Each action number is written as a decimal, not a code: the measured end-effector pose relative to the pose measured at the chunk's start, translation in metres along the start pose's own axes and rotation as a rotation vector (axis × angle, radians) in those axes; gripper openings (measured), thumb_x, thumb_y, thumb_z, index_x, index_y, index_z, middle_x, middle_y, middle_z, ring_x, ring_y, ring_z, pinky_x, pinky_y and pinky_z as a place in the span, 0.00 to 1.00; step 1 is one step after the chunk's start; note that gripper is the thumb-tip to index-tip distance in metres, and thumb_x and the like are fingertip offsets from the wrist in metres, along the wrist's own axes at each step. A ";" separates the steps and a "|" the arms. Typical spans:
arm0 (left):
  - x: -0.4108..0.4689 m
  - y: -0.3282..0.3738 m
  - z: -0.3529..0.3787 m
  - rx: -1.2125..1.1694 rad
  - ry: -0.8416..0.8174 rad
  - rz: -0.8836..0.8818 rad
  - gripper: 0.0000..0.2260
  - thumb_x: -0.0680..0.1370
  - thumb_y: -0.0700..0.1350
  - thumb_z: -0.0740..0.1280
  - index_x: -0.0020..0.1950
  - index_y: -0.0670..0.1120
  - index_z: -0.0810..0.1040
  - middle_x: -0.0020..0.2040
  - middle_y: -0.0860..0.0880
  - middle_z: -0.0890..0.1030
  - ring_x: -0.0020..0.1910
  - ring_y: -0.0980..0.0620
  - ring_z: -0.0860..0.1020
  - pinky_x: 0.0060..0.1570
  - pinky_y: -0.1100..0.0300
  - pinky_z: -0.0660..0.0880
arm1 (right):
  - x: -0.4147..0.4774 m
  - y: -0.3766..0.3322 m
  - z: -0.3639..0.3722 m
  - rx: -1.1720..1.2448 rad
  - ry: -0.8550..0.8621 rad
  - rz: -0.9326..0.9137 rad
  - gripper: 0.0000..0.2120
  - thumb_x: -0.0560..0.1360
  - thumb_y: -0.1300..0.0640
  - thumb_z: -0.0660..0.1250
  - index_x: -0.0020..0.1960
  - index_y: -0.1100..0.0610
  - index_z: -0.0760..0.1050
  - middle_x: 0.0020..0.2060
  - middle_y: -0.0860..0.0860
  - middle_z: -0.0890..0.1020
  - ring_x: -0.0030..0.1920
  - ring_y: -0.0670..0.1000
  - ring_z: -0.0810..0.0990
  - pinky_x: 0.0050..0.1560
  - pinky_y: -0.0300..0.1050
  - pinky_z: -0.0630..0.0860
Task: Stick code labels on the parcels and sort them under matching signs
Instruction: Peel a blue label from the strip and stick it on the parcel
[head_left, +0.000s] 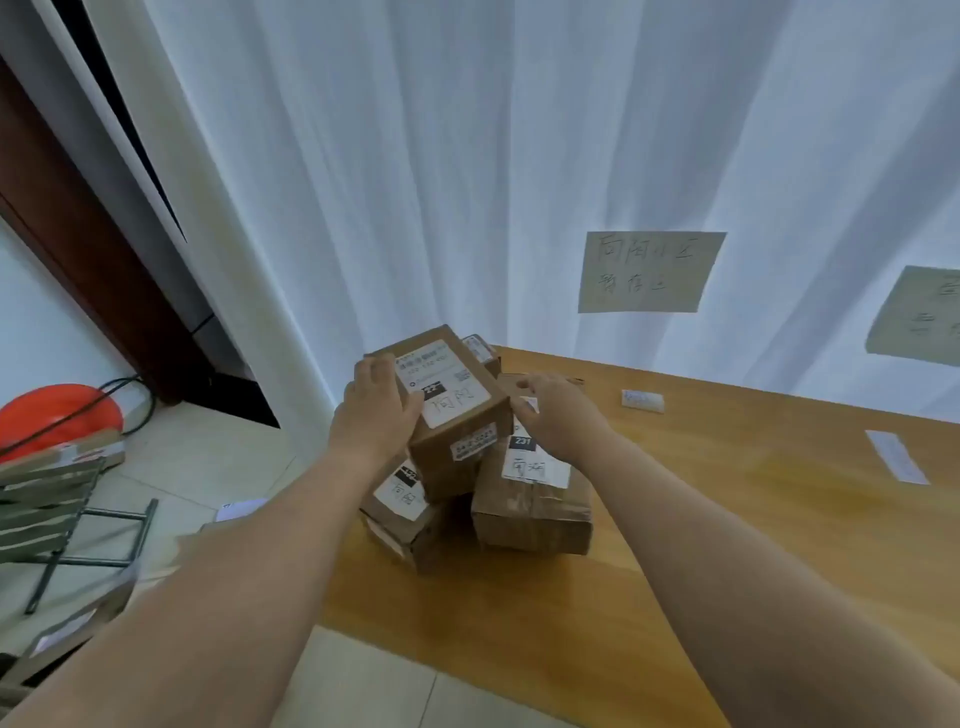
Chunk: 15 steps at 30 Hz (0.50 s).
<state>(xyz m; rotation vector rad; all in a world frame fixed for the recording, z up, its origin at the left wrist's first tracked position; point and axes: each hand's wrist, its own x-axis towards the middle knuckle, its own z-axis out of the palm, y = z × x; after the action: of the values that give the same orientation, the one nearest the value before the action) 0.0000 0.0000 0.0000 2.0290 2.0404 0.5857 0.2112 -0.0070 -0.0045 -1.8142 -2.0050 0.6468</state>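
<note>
Several cardboard parcels are sitting in a pile at the corner of the wooden table (727, 545), just left of the middle of your view. You are gripping the top parcel (457, 415) with your left hand (376, 415), fingers wrapped over its 9 o'clock edge, and it is tilting above the others. Its white shipping label (441, 384) is facing up, and a smaller code label (474, 441) is showing on the side facing you.

Your right hand (558, 413) is hovering at the parcel's 3 o'clock side, pinching a small white sticker (530, 404) between fingertips. It is closed on that sticker and not on the box.

Under the raised parcel, at 5 o'clock, a larger parcel marked 231 (530, 499) is lying flat. At 7 o'clock a second parcel (405, 514) is leaning beneath it, and another small box (480, 349) is peeking out at 12 o'clock.

Farther out at 3 o'clock, a small white label strip (643, 401) and a longer paper strip (896, 457) are lying on the table, well apart. Two handwritten paper signs are hanging on the white curtain (415, 182): one (649, 273) at 2 o'clock, another (917, 317) cut off by the right edge. At 9 o'clock, on the tiled floor (182, 452), a red basin (57, 415) is sitting beside a metal rack (62, 514).
</note>
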 end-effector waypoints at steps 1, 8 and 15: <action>0.004 -0.007 0.004 -0.072 -0.024 -0.049 0.26 0.79 0.54 0.59 0.74 0.44 0.57 0.71 0.42 0.61 0.66 0.41 0.67 0.62 0.46 0.70 | 0.002 -0.005 0.006 0.091 0.037 0.016 0.20 0.81 0.48 0.54 0.69 0.55 0.68 0.65 0.53 0.74 0.62 0.54 0.74 0.58 0.51 0.74; 0.013 -0.028 0.021 -0.887 -0.221 -0.481 0.36 0.76 0.57 0.65 0.76 0.50 0.48 0.66 0.46 0.71 0.60 0.44 0.75 0.58 0.48 0.73 | 0.015 -0.029 0.028 0.565 0.090 0.249 0.22 0.80 0.41 0.51 0.56 0.57 0.74 0.43 0.49 0.78 0.42 0.46 0.76 0.29 0.29 0.68; 0.016 -0.036 0.033 -1.219 -0.358 -0.593 0.28 0.72 0.59 0.68 0.65 0.44 0.68 0.54 0.44 0.81 0.51 0.47 0.80 0.46 0.55 0.77 | 0.024 -0.026 0.037 0.811 -0.034 0.373 0.20 0.78 0.41 0.59 0.59 0.56 0.72 0.46 0.54 0.80 0.47 0.53 0.81 0.50 0.49 0.81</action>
<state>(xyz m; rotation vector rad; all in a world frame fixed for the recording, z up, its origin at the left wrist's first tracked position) -0.0200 0.0216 -0.0423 0.7140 1.3451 0.9109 0.1667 0.0110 -0.0221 -1.6299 -1.1266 1.3598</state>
